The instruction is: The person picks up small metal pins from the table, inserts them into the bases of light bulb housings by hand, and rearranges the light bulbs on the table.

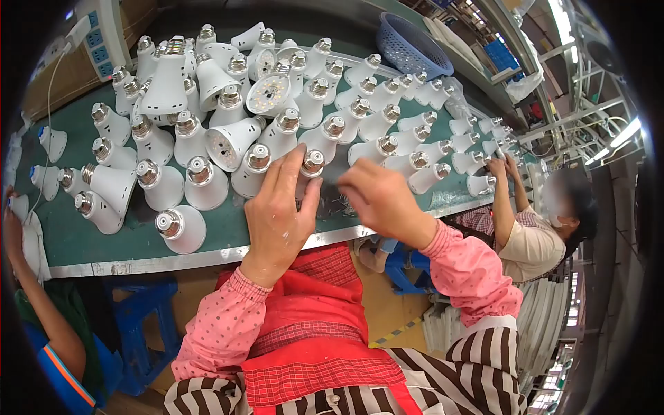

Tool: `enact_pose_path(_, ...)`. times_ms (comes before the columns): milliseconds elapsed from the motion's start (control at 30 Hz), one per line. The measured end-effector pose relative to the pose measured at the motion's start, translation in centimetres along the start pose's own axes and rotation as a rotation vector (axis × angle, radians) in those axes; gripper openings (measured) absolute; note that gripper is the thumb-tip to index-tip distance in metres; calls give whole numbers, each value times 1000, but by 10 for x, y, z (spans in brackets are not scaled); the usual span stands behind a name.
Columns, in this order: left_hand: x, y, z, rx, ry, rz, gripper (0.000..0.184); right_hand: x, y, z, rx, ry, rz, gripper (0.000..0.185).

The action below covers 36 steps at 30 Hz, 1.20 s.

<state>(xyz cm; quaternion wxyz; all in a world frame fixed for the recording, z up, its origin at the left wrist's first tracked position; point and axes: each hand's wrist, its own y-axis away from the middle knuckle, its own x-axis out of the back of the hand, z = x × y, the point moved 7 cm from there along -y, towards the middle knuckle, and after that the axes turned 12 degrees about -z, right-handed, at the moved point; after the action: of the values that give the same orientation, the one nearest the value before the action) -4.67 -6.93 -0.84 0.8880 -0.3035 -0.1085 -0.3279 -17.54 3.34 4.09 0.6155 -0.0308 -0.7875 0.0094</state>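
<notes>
My left hand (280,207) is closed around a white bulb housing with a silver screw cap (312,163), which stands cap up near the table's front edge. Just right of it, my right hand (380,197) hangs over the table with its fingers curled together; it is blurred, and what it may hold is too small to make out. Many white bulb housings (206,183) stand around, mostly with caps up. A few lie tilted and show a round board with small yellow chips (268,93).
A green table (228,238) with a metal front edge bears the bulbs. At its back stands a blue basket (415,47). One co-worker (539,235) sits at the right, another's arm (41,297) reaches in at the left. Blue stools (144,325) stand below.
</notes>
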Motion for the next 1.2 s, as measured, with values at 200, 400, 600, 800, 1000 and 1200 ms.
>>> enact_pose_path(200, 0, 3, 2, 12, -25, -5, 58, -29, -3, -21, 215, 291, -110, 16)
enact_pose_path(400, 16, 16, 22, -136, -141, 101, 51, -21, -12, -1, -5, 13, -43, 11)
enact_pose_path(600, -6, 29, 37, 75, 169, -141, 23, -18, 11, 11, -446, -1272, 49, 13)
enact_pose_path(800, -19, 35, 21, 290, 599, -114, 5, -21, 22, -9, -363, -1267, 163, 10)
enact_pose_path(1000, -14, 36, 16, 405, 797, -207, 5, -1, 18, -17, -152, -803, 156, 10)
enact_pose_path(1200, -5, 29, 19, 341, 630, -369, 8, 12, 8, -29, 71, -494, 40, 13)
